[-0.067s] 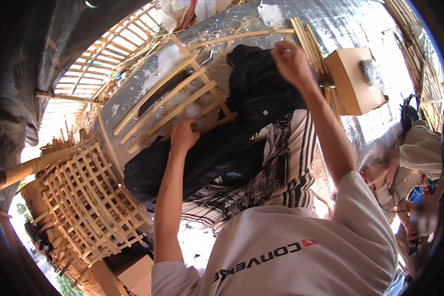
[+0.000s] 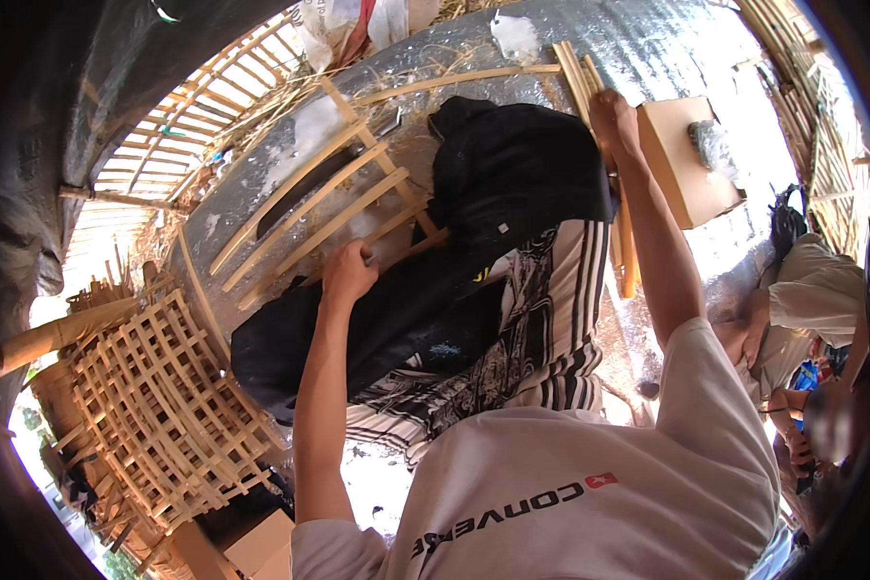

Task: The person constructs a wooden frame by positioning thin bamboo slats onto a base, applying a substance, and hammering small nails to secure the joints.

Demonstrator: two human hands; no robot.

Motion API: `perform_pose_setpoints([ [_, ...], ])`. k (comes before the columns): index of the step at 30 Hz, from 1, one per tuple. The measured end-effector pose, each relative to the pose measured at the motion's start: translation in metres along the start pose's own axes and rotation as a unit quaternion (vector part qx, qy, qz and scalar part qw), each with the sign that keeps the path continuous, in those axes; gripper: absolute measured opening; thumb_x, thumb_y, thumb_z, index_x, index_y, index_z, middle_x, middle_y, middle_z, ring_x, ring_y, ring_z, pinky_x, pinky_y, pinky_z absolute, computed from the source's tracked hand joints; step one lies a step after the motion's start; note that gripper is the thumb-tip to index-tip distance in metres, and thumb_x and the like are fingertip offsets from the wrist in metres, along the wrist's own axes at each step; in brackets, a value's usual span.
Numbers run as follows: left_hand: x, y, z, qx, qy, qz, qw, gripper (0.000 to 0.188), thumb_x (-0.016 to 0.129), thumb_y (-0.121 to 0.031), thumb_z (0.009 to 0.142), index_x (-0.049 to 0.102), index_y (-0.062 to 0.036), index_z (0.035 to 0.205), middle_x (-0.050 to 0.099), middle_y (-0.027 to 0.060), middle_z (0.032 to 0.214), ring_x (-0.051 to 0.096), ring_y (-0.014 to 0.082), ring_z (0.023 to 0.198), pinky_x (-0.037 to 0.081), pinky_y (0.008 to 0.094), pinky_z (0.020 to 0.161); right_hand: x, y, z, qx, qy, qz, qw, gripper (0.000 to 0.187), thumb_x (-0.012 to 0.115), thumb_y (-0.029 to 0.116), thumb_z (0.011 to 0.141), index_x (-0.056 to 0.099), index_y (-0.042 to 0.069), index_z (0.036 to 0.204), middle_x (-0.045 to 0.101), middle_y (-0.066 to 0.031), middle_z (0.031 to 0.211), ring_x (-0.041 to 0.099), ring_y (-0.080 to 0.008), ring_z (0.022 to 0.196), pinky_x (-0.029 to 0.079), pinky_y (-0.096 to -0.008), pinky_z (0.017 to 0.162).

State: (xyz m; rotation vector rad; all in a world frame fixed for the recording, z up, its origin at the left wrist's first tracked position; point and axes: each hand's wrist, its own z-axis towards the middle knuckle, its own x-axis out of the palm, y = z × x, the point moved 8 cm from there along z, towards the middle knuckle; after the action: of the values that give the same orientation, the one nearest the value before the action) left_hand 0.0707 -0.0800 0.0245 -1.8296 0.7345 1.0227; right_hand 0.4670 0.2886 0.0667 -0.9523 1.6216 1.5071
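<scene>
My left hand (image 2: 348,274) is closed in a fist over the near side of a slatted bamboo frame (image 2: 358,205). A small dark tip shows at its thumb; what it holds is mostly hidden. My right hand (image 2: 616,123) has its fingers curled round a bamboo strip in a bundle of long bamboo strips (image 2: 570,82) to the right of my lap. Black cloth (image 2: 522,159) lies over my lap and patterned trousers (image 2: 551,309), partly under the frame's near edge.
A woven bamboo lattice (image 2: 164,406) stands at the left. To the right is a cardboard box (image 2: 675,159) with a clear plastic bundle (image 2: 713,145) on it. Another person (image 2: 812,300) sits at the far right. A shiny grey sheet (image 2: 445,53) covers the ground ahead.
My right hand has moved right, from above the black cloth to the bamboo strips. My left hand stays by the frame. The whole view has shifted slightly.
</scene>
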Motion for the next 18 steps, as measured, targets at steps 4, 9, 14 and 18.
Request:
perform_pose_setpoints([
  [4, -0.005, 0.020, -0.010, -0.025, 0.004, -0.011, 1.000, 0.022, 0.077, -0.021, 0.076, 0.063, -0.0042, 0.082, 0.068, 0.0158, 0.084, 0.065, 0.0367, 0.087, 0.051, 0.0457, 0.078, 0.033, -0.059, -0.030, -0.069, 0.000, -0.099, 0.993, 0.036, 0.064, 0.034, 0.085, 0.073, 0.000, 0.089, 0.069, -0.0277, 0.097, 0.068, -0.0417, 0.096, 0.054, -0.0490, 0.085],
  [9, -0.003, 0.009, -0.004, -0.005, -0.005, -0.031, 1.000, 0.021, 0.077, -0.019, 0.076, 0.062, -0.0044, 0.080, 0.067, 0.0142, 0.081, 0.064, 0.0357, 0.084, 0.050, 0.0446, 0.076, 0.036, -0.069, -0.047, -0.026, 0.053, -0.127, 0.990, 0.042, 0.059, 0.038, 0.088, 0.068, -0.002, 0.100, 0.067, -0.0302, 0.105, 0.064, -0.0426, 0.105, 0.051, -0.0514, 0.088],
  [14, -0.001, 0.016, -0.006, -0.026, -0.004, -0.028, 0.999, 0.022, 0.078, -0.020, 0.076, 0.062, -0.0051, 0.079, 0.065, 0.0121, 0.077, 0.064, 0.0329, 0.080, 0.050, 0.0436, 0.073, 0.039, -0.075, -0.029, 0.004, 0.123, -0.135, 0.983, 0.040, 0.067, 0.033, 0.082, 0.067, -0.002, 0.102, 0.068, -0.0290, 0.103, 0.065, -0.0415, 0.104, 0.052, -0.0480, 0.088],
  [18, -0.001, 0.012, -0.006, -0.018, -0.024, -0.051, 0.998, 0.023, 0.079, -0.020, 0.075, 0.062, -0.0055, 0.078, 0.064, 0.0103, 0.073, 0.064, 0.0304, 0.075, 0.050, 0.0426, 0.070, 0.035, -0.098, -0.011, -0.021, 0.083, -0.157, 0.984, 0.043, 0.073, 0.030, 0.076, 0.066, -0.004, 0.101, 0.067, -0.0306, 0.103, 0.066, -0.0397, 0.106, 0.053, -0.0461, 0.088],
])
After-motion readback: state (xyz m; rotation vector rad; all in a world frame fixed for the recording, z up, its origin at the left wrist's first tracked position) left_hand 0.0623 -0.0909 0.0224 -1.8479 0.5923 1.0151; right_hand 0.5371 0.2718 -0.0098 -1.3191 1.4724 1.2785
